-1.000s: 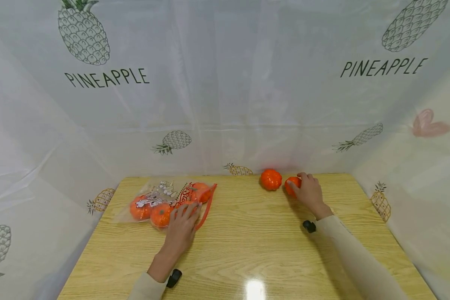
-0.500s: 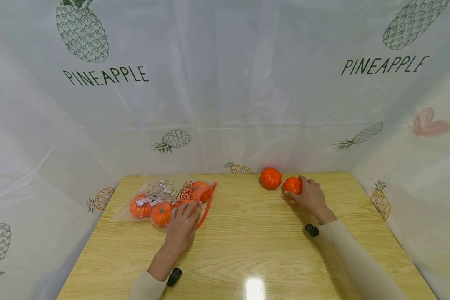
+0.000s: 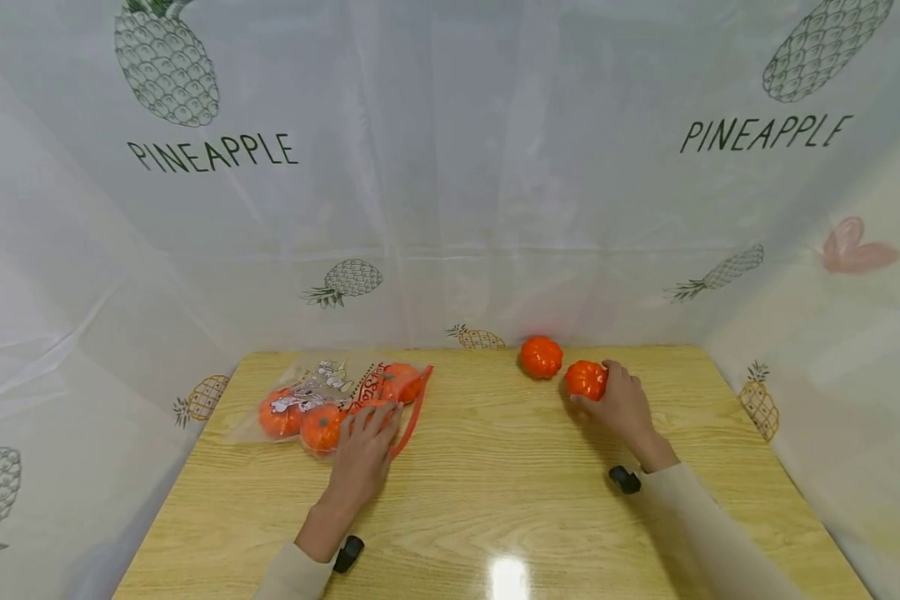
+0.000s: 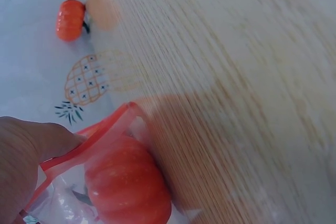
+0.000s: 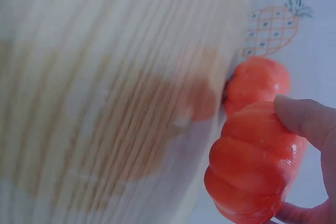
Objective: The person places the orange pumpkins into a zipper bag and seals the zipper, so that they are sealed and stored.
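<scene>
My right hand [image 3: 624,408] grips a small orange toy pumpkin [image 3: 587,380] at the back right of the table. In the right wrist view the thumb lies on one side of this pumpkin [image 5: 254,163] and fingers show on its other side. A second toy pumpkin [image 3: 542,357] sits just left of it, by the back wall. My left hand [image 3: 363,454] holds the red-edged mouth of a clear printed plastic bag [image 3: 337,379], thumb at the red edge [image 4: 100,132] in the left wrist view. Several toy pumpkins lie in the bag, one pumpkin [image 4: 128,187] close inside the mouth.
The wooden table [image 3: 480,492] has a white pineapple-printed sheet [image 3: 450,208] rising behind it and at both sides. A bright light reflection [image 3: 510,575] shows near the front of the table. A black camera mount sits on each wrist.
My right hand has drawn back slightly toward me with the pumpkin, which now shows more fully between thumb and fingers. The left hand and the bag have stayed put.
</scene>
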Tool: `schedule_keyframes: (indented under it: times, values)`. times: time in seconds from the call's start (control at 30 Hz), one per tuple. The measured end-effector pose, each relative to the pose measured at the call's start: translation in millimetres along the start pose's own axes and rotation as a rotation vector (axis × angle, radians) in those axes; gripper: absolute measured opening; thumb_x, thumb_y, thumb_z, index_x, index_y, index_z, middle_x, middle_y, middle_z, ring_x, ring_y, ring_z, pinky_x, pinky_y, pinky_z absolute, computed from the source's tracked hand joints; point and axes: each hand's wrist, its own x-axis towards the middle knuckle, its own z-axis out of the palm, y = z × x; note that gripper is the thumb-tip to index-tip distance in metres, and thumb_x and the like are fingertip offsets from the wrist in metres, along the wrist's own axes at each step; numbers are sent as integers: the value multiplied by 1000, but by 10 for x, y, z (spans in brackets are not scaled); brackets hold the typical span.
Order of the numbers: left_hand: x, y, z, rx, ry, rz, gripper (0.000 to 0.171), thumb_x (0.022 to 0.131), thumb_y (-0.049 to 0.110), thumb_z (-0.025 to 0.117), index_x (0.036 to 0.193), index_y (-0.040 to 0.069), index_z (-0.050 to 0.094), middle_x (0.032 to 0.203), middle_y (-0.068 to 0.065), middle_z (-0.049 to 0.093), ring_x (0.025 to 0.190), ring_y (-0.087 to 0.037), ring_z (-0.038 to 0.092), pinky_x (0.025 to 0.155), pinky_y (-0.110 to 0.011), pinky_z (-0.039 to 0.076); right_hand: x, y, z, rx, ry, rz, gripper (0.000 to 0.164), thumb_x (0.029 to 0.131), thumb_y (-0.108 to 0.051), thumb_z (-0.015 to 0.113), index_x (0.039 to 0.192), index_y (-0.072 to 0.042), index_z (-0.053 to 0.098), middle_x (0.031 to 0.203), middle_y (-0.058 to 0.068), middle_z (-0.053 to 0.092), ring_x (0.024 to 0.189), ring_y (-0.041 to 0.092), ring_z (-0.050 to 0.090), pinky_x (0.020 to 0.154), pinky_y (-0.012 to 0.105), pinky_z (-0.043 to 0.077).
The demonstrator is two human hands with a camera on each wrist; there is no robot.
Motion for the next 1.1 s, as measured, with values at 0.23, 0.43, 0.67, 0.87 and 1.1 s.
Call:
schedule_keyframes:
  times: [0.23,0.43,0.67,0.87,1.1]
  values:
    - [-3,-1,0,7,-5,-9,53,90,2,79,142,7,68,143,-11,61,127,-36,52,101,-57,43,-234,-184,-16,55,42,-66,82,86,-26,89,141,17,45,130,39,57,113,56,56,92,69,51]
    - [1,4,5,18,12,-6,53,90,1,79,141,7,69,142,-10,61,126,-36,52,102,-56,43,-395,-377,59,97,66,-164,79,83,-22,92,138,15,49,128,34,60,113,53,59,93,67,51]
    - [-6,1,22,13,34,3,52,88,1,80,139,6,70,142,-10,62,126,-37,52,101,-57,43,-472,-606,218,131,30,-202,81,80,-21,94,141,10,49,130,29,61,113,48,59,94,64,52]
    - [-5,-1,29,14,37,5,53,88,1,80,140,7,69,141,-11,62,125,-37,52,100,-57,43,-480,-780,359,138,9,-231,82,79,-21,95,141,7,50,130,26,62,113,46,59,95,62,52]
    - [2,7,23,17,36,5,53,88,0,80,140,6,69,142,-10,62,125,-37,52,100,-56,43,-477,-1006,485,144,-35,-241,84,79,-24,95,143,9,50,134,26,62,118,45,58,98,61,51]
